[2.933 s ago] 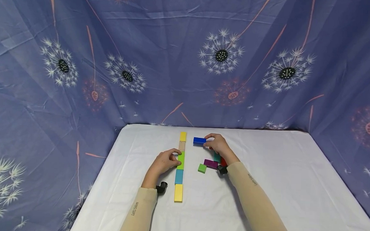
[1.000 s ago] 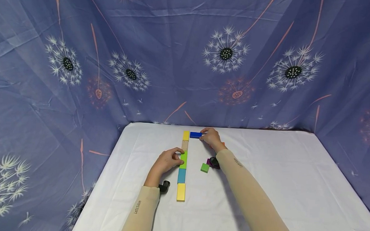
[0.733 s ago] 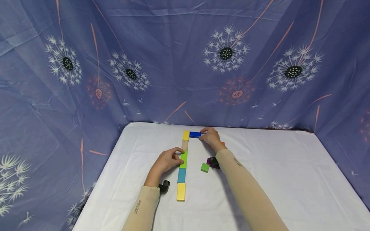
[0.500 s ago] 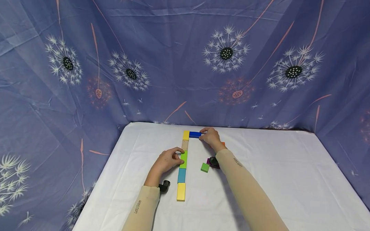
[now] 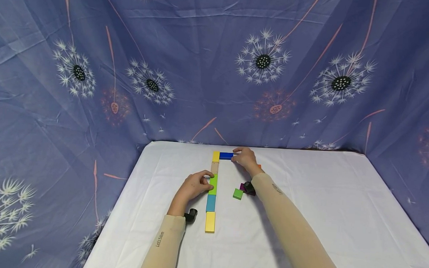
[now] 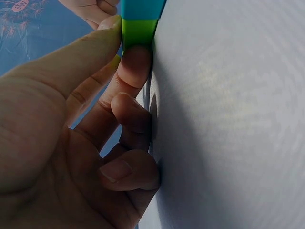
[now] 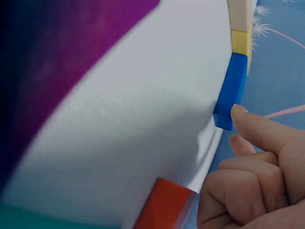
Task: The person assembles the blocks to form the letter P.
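A line of blocks runs away from the person: a near yellow block [image 5: 210,222], a light blue block [image 5: 210,203], a green block [image 5: 214,185], a plain wood block [image 5: 214,168] and a far yellow block [image 5: 216,156]. My left hand [image 5: 194,187] holds the green block by its left side with thumb and fingertips. A dark blue block [image 5: 226,155] lies crosswise, its left end against the far yellow block. My right hand [image 5: 245,158] pinches its right end; in the right wrist view the thumb lies on that end, other fingers curled.
Under the right forearm lie a small green block [image 5: 238,194], a purple block [image 5: 242,187] and an orange-red block [image 7: 164,205], partly hidden. A teal block [image 7: 47,219] shows at the right wrist view's bottom. Floral cloth [image 5: 203,69] hangs behind the white table [image 5: 305,186].
The right hand has moved the dark blue block left and slightly back, until it meets the far yellow block. The left hand has stayed on the green block. The view has shifted slightly.
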The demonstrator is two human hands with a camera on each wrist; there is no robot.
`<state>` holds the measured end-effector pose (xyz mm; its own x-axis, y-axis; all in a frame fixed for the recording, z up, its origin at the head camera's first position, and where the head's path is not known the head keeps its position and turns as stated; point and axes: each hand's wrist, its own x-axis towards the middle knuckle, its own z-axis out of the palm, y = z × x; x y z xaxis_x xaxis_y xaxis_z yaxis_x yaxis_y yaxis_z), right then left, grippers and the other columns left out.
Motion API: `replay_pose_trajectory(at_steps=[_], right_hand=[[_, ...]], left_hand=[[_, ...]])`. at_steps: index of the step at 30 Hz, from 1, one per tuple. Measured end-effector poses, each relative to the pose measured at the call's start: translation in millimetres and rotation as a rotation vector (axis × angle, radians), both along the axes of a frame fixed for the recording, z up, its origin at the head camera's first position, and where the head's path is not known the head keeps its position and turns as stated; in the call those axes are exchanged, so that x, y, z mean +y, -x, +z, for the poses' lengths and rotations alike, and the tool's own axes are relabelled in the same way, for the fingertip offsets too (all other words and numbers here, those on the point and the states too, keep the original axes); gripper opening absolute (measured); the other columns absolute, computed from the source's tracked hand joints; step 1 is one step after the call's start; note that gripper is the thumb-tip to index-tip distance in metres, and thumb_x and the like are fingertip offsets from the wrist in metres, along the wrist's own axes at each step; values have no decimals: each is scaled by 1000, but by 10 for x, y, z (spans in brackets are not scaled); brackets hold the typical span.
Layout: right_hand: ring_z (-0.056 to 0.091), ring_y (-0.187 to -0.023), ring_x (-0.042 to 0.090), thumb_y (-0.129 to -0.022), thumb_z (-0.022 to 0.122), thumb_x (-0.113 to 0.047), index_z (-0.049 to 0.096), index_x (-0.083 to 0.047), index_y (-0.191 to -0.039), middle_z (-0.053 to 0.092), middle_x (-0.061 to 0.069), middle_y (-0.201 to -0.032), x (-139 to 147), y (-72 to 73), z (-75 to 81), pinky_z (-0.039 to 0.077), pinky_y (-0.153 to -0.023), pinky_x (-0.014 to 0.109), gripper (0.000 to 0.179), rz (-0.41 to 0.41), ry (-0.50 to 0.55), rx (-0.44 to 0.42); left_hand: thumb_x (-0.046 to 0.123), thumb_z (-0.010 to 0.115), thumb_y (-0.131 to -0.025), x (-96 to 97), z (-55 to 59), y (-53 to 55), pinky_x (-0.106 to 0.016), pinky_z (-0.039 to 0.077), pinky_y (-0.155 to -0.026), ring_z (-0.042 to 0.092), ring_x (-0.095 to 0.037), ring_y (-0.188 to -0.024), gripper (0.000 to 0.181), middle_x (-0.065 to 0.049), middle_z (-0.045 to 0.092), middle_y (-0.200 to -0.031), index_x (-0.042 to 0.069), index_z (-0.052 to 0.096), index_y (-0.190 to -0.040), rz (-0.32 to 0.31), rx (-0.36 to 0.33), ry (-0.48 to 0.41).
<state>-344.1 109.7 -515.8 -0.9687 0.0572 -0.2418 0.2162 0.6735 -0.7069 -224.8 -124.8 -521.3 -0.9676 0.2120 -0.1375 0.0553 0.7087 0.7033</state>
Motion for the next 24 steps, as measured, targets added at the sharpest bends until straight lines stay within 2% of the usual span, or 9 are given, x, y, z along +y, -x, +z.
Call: replay_pose_trajectory(at_steps=[3,4,6,10,16,21,24], right_hand=[[61,-123,37,-94,80,-23,70,-20,-140,53,18,-159,31,-31,67,60,-83,49,47,-5,7,-13],[61,-122,37,-95,79,-24,70,-20,-140,52,18,-160,43,-45,89,61,-83,49,46,-3,13,-9],[61,-129,38,-96,78,-24,70,-19,-141,52,17,-161,78,-70,125,59,-94,50,46,2,25,17],[50,-147,40,-97,77,-24,69,-16,-141,49,16,-164,170,-119,169,45,-117,55,46,12,81,66],[45,-150,40,-99,75,-24,65,-16,-145,44,16,-167,330,-170,189,41,-120,57,48,21,157,59],[40,-153,40,-100,74,-24,64,-16,-147,40,16,-169,474,-251,196,37,-123,58,49,-2,198,49],[43,-149,40,-101,73,-24,62,-16,-149,37,16,-171,561,-312,194,39,-121,58,50,-7,209,44]], left_hand=[[26,83,-92,3,-2,1,-33,44,-78,57,-15,-74,39,5,69,-82,24,71,-129,-3,0,-1],[26,84,-92,3,-4,2,-33,44,-78,57,-15,-74,39,4,69,-83,24,71,-129,-4,-1,-1],[26,83,-92,1,-10,5,-33,44,-77,56,-15,-74,39,4,69,-83,24,71,-129,-4,-4,1],[26,84,-92,-3,-11,8,-33,44,-76,56,-16,-74,39,3,68,-84,25,71,-129,6,-9,-3],[25,84,-92,0,4,-1,-33,43,-75,57,-16,-74,40,3,68,-84,23,71,-130,10,-14,-8],[25,83,-92,-1,16,-8,-33,43,-76,56,-16,-74,40,4,69,-83,22,71,-130,4,-12,-13],[24,83,-92,-7,9,-7,-33,43,-76,56,-15,-74,40,4,69,-83,22,71,-130,-9,-7,-24]])
